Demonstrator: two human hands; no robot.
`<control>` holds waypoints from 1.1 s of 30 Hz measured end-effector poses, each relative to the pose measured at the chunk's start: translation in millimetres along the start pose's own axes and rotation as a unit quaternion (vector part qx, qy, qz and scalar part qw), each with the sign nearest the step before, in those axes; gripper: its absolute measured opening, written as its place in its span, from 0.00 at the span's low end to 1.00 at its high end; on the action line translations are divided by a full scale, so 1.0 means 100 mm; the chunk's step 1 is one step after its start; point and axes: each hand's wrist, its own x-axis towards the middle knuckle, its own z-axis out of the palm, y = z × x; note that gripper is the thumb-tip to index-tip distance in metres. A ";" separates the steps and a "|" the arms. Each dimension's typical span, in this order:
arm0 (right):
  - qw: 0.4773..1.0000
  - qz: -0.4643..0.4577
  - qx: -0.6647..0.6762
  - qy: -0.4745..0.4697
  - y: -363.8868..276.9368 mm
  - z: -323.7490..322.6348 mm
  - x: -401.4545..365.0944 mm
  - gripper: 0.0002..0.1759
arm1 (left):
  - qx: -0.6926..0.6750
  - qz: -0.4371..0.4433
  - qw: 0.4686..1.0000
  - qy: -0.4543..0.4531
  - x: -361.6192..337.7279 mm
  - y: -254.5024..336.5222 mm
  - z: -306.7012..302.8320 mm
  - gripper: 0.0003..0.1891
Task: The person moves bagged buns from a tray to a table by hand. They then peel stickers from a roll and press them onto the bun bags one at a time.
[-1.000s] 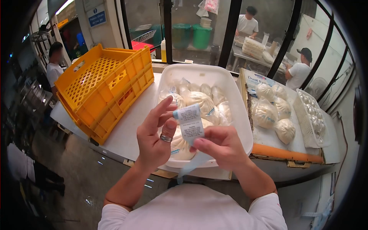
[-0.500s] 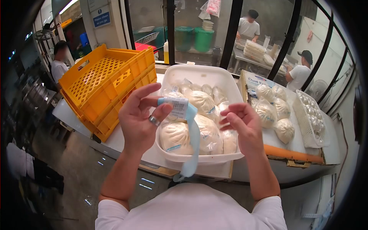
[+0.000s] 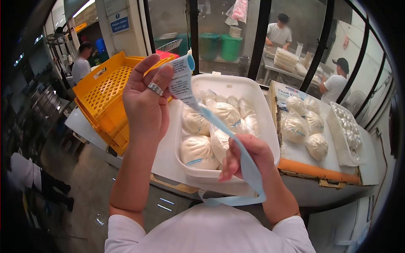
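My left hand (image 3: 147, 99), with a ring on one finger, is raised high and pinches the top of a strip of printed labels (image 3: 182, 80) on pale blue backing. The blue backing tape (image 3: 236, 152) trails down and loops near my chest. My right hand (image 3: 247, 158) is lower, in front of a white tub (image 3: 253, 95), with the tape running across its fingers. The tub holds several large white buns in clear bags (image 3: 198, 149).
Stacked yellow crates (image 3: 105, 97) stand on the white table to the left. More bagged buns (image 3: 295, 126) lie on a board at right, beside a white basket (image 3: 348, 135). Other people work behind the glass and at far left.
My left hand has lifted the label strip from tub height to well above it, drawing the blue tape out. My right hand dropped lower and now has the tape across it.
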 end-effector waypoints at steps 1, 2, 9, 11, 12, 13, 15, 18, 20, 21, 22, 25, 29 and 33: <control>0.992 0.039 -0.116 0.008 -0.07 -0.07 -0.02 0.17 | -0.011 -0.008 1.000 0.003 0.01 0.02 -0.03 0.17; 0.959 -0.025 -0.273 0.074 -0.05 -0.09 0.02 0.19 | -0.022 -0.016 1.000 0.007 0.00 0.04 -0.05 0.17; 0.820 -0.328 -0.466 0.056 -0.25 0.60 0.21 0.21 | 0.154 0.091 0.982 -0.063 -0.02 0.09 0.28 0.19; 0.817 -0.341 -0.462 0.050 -0.16 0.76 0.34 0.19 | 0.167 0.112 0.976 -0.085 -0.03 0.06 0.42 0.20; 0.824 -0.329 -0.457 0.054 -0.15 0.79 0.35 0.18 | 0.172 0.100 0.976 -0.091 -0.03 0.07 0.43 0.21; 0.848 -0.280 -0.445 0.069 -0.14 0.75 0.34 0.17 | 0.177 0.089 0.976 -0.096 -0.03 0.09 0.44 0.22; 0.870 -0.245 -0.418 0.090 -0.04 0.71 0.33 0.12 | 0.195 0.066 0.974 -0.091 -0.04 0.13 0.42 0.23; 0.901 -0.176 -0.383 0.106 0.05 0.56 0.27 0.12 | 0.211 0.046 0.974 -0.065 -0.13 0.10 0.25 0.25; 0.908 -0.171 -0.367 0.103 0.06 0.46 0.27 0.15 | 0.184 0.056 0.980 -0.060 -0.22 0.00 0.13 0.25; 0.906 -0.184 -0.369 0.096 0.06 0.41 0.28 0.16 | 0.196 0.057 0.976 -0.072 -0.26 -0.05 0.08 0.25; 0.903 -0.197 -0.370 0.091 0.06 0.39 0.28 0.18 | 0.209 0.057 0.973 -0.085 -0.29 -0.10 0.03 0.25; 0.817 -0.355 -0.435 0.131 0.03 0.44 0.35 0.23 | 0.270 0.094 0.949 -0.133 -0.42 -0.19 -0.05 0.25; 0.640 -0.421 -0.626 0.146 -0.14 0.42 0.41 0.22 | 0.330 0.140 0.910 -0.211 -0.53 -0.25 -0.16 0.28; 0.637 -0.356 -0.669 0.143 -0.20 0.43 0.33 0.16 | 0.328 0.152 0.904 -0.229 -0.56 -0.28 -0.23 0.27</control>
